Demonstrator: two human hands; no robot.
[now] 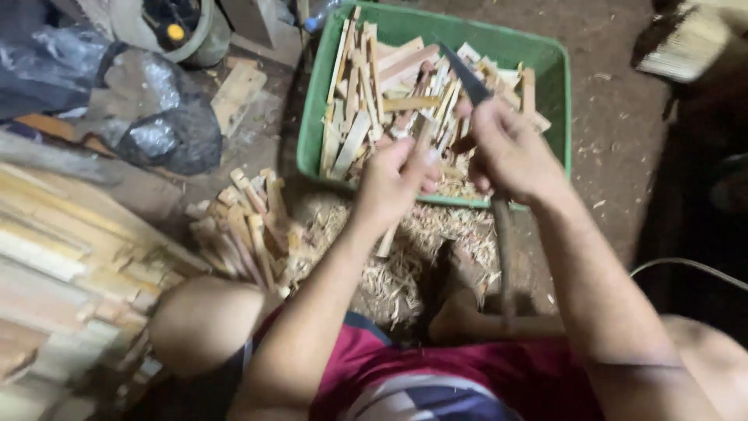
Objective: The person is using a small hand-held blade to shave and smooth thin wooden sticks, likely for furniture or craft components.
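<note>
Fingertips of the left hand (393, 175) are pinched tight around a slim wooden stick (387, 238), gripped near its upper end at the centre of the frame, with the lower end seen poking out below the wrist toward the shavings. The right hand (510, 152) is clenched around the handle of a long dark blade (466, 74), whose tip is angled up toward the upper middle of the frame, over the bin. The edge is carried very close to the left fingers, and that is judged the chief hazard: a slip off hard grain or a knot could bring the blade across those fingertips, and the bare knee (204, 323) at lower left lies close below the work. The stick itself is thin, so too deep a bite could split or snap it. It looks pale, straight and narrow, freshly cut wood with a light tan face; how far it is shaved cannot be told, as the hands cover the worked part. Just behind the hands, the green plastic bin (555, 74) is seen filled with similar pale slats lying crosswise. Below it, curled wood shavings (393, 273) are heaped on the dirt floor. At centre left a bundle of short sticks (245, 226) is stacked, and long boards (54, 257) are piled along the left edge.
</note>
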